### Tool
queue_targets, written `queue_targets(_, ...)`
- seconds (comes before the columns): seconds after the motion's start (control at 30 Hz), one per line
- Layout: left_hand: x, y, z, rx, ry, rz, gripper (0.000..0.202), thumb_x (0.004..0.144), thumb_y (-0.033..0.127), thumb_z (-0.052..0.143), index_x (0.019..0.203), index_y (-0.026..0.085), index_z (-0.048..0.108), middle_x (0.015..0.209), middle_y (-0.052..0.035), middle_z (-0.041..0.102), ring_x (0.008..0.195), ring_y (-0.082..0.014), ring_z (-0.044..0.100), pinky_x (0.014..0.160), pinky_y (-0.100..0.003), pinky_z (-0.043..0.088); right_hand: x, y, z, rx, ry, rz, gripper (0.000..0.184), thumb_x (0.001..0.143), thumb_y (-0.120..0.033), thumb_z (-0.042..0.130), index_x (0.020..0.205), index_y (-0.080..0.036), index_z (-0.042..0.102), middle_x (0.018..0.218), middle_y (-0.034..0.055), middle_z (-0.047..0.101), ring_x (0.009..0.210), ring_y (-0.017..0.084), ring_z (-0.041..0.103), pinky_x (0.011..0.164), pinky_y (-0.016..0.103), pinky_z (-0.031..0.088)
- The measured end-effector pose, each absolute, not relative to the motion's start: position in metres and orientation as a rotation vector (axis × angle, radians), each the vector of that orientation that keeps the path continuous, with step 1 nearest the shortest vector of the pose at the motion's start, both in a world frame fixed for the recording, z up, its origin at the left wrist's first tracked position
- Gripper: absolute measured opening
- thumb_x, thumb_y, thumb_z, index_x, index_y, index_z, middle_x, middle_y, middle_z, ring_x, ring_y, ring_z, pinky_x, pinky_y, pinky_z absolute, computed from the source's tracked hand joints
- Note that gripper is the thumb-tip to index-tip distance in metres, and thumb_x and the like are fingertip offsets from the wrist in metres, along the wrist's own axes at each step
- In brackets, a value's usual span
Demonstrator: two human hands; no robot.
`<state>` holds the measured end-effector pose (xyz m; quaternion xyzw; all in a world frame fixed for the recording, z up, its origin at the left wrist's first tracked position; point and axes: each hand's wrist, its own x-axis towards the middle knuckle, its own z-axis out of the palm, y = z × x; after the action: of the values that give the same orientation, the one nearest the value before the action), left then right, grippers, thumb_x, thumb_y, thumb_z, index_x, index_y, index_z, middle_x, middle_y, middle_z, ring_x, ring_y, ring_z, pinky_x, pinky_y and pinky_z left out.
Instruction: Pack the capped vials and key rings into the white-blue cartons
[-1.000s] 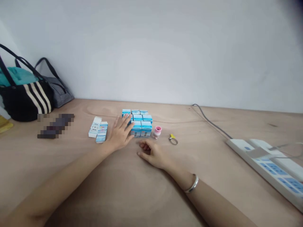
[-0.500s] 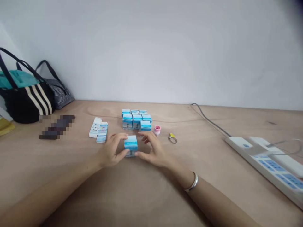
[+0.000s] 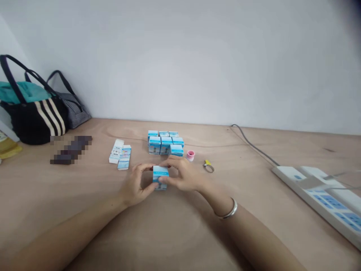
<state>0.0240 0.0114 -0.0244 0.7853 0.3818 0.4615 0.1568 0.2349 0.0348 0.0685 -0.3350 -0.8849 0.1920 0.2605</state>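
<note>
A small blue-and-white carton [image 3: 160, 173] stands on the wooden table between my hands. My left hand [image 3: 137, 185] is closed on its left side, thumb at the lower front and fingers behind. From the right, my right hand [image 3: 183, 175] grips the same carton, with its thumb on the front face and its fingers over the top back edge. Just beyond stands a cluster of several matching cartons [image 3: 166, 141]. Two flattened cartons [image 3: 124, 157] lie to the left of my hands. A pink roll of tape [image 3: 190, 156] sits beside the cluster.
A ring with a yellow tag [image 3: 208, 166] lies right of the tape. Power strips [image 3: 316, 195] and a grey cable [image 3: 254, 146] occupy the right. At the left are a black striped bag [image 3: 36, 116], a grey striped bag [image 3: 75, 109] and a blurred dark object [image 3: 72, 150].
My right hand has come in from beside the carton onto its front and top. My left hand stays at its side. The whole view has shifted slightly.
</note>
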Motion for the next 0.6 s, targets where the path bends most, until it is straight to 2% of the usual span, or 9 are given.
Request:
queue_targets(0.1, 0.025, 0.010, -0.024, 2.284, 1.042, 1.341, 0.057, 0.077, 0.029, 0.065, 0.125, 0.022, 0.035, 0.120, -0.0115, 0.055, 0.113, -0.0257, 0.055, 0.101, -0.051, 0.040, 0.232, 0.036, 0.064, -1.019, -2.278, 0.584, 0.035, 0.089, -0.042, 0.047, 0.077, -0.015, 0.066, 0.069, 0.0038, 0.062, 0.064, 0.015, 0.056, 0.058, 0.026, 0.041)
queue_targets(0.17, 0.025, 0.009, -0.023, 2.297, 1.036, 1.355, 0.058, 0.076, 0.029, 0.065, 0.126, 0.022, 0.035, 0.120, -0.0110, 0.055, 0.112, -0.0251, 0.055, 0.101, -0.050, 0.041, 0.229, 0.038, 0.058, -1.109, -2.141, 0.608, 0.034, 0.091, -0.039, 0.042, 0.084, -0.015, 0.064, 0.062, 0.0019, 0.059, 0.057, 0.014, 0.053, 0.053, 0.025, 0.039)
queue_targets(0.23, 0.025, 0.010, -0.021, 2.314, 1.035, 1.353, 0.057, 0.076, 0.029, 0.065, 0.125, 0.022, 0.037, 0.121, -0.0109, 0.055, 0.113, -0.0249, 0.055, 0.100, -0.048, 0.043, 0.228, 0.039, 0.054, -1.160, -1.999, 0.569, 0.026, 0.089, -0.033, 0.045, 0.103, -0.015, 0.058, 0.065, 0.0008, 0.059, 0.057, 0.013, 0.052, 0.054, 0.025, 0.040)
queue_targets(0.3, 0.024, 0.011, -0.018, 2.330, 1.022, 1.335, 0.055, 0.075, 0.029, 0.065, 0.124, 0.022, 0.040, 0.123, -0.0107, 0.054, 0.114, -0.0249, 0.054, 0.099, -0.046, 0.044, 0.229, 0.038, 0.055, -1.144, -1.925, 0.449, 0.027, 0.085, -0.029, 0.051, 0.109, -0.016, 0.052, 0.070, 0.0013, 0.059, 0.061, 0.014, 0.053, 0.059, 0.026, 0.043)
queue_targets(0.43, 0.023, 0.013, -0.012, 2.259, 1.031, 1.262, 0.058, 0.073, 0.030, 0.067, 0.125, 0.023, 0.041, 0.120, -0.0096, 0.057, 0.109, -0.0245, 0.058, 0.095, -0.045, 0.047, 0.233, 0.031, 0.067, -0.829, -2.194, 0.252, 0.015, 0.084, -0.033, 0.056, 0.089, -0.019, 0.059, 0.079, 0.0052, 0.057, 0.075, 0.017, 0.053, 0.070, 0.030, 0.043)
queue_targets(0.6, 0.024, 0.012, -0.011, 2.170, 1.058, 1.235, 0.061, 0.071, 0.032, 0.070, 0.125, 0.024, 0.042, 0.119, -0.0085, 0.058, 0.108, -0.0245, 0.059, 0.094, -0.045, 0.048, 0.232, 0.024, 0.079, -0.605, -2.589, 0.132, 0.023, 0.090, -0.037, 0.048, 0.086, -0.021, 0.065, 0.088, 0.0067, 0.062, 0.081, 0.018, 0.051, 0.075, 0.033, 0.039)
